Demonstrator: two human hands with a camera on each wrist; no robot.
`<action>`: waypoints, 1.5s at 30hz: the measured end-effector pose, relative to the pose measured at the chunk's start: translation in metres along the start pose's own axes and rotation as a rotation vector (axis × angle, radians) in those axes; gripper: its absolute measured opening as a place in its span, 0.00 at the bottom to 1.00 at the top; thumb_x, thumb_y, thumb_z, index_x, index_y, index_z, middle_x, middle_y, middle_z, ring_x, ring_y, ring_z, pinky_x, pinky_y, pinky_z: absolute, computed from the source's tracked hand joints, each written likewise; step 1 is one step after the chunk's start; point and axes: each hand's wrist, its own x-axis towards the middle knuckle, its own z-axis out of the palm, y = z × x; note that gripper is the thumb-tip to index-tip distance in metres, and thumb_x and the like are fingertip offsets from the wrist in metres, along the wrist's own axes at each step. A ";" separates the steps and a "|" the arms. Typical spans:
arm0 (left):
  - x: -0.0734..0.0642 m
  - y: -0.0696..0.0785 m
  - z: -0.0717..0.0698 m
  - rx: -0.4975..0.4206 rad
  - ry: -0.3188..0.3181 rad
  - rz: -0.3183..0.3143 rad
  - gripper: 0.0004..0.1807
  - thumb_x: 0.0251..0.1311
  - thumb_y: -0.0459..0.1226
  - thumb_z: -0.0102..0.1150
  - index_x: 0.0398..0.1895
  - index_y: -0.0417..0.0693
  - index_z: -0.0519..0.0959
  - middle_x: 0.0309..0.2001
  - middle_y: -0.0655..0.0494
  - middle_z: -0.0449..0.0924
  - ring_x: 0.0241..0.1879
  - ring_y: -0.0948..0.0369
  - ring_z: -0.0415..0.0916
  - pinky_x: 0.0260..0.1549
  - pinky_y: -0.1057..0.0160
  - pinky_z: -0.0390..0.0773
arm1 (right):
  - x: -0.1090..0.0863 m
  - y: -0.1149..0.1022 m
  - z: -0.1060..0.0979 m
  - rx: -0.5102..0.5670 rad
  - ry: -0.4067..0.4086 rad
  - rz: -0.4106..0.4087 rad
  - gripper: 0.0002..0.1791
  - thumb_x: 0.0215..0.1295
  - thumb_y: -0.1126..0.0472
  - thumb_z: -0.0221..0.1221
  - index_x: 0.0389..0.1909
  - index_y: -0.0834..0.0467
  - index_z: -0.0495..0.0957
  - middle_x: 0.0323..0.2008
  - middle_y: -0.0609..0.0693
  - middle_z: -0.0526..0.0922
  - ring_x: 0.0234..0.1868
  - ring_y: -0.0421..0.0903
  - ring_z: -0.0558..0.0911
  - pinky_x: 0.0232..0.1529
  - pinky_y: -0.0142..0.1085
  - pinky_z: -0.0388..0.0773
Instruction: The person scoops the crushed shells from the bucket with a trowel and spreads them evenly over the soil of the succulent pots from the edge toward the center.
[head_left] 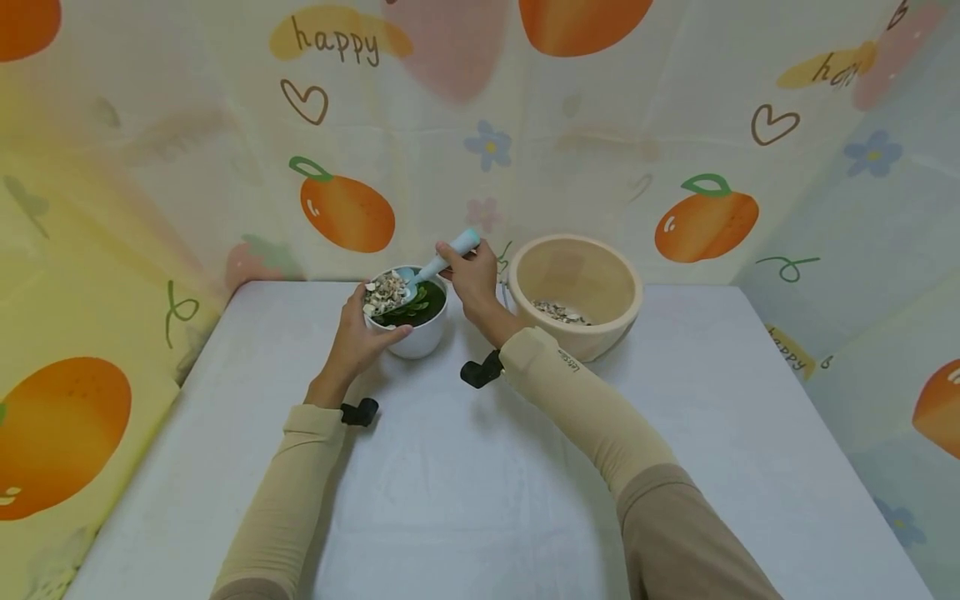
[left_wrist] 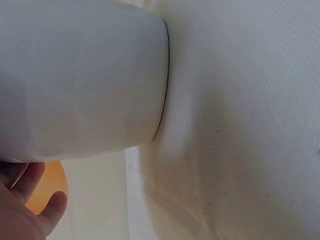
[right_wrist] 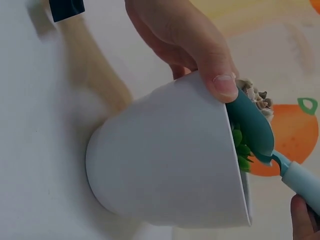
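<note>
A small white flower pot (head_left: 417, 340) with a green plant (head_left: 415, 310) inside stands at the back of the table. My left hand (head_left: 358, 337) grips its left side, the thumb along the front near the rim. With my right hand (head_left: 475, 279) I hold a light-blue trowel (head_left: 431, 269) by its handle, tilted down leftward. Its scoop, heaped with whitish-brown pebbles (head_left: 386, 293), is over the left of the pot's mouth. Seen in the right wrist view, the teal scoop (right_wrist: 256, 126) lies close to the left thumb at the rim, and leaves show beneath it.
A large beige pot (head_left: 570, 271) stands to the right of the white one, with more pebbles (head_left: 557, 312) at its bottom. A white cloth (head_left: 480, 500) covers the table. Behind and beside it hangs a fruit-printed curtain (head_left: 570, 167).
</note>
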 end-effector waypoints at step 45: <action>-0.005 0.003 0.003 -0.033 0.058 0.004 0.58 0.46 0.49 0.74 0.75 0.40 0.49 0.71 0.37 0.56 0.70 0.43 0.54 0.69 0.38 0.55 | -0.009 0.000 -0.007 -0.160 -0.151 -0.157 0.15 0.68 0.61 0.60 0.48 0.66 0.70 0.46 0.64 0.81 0.51 0.56 0.83 0.51 0.40 0.82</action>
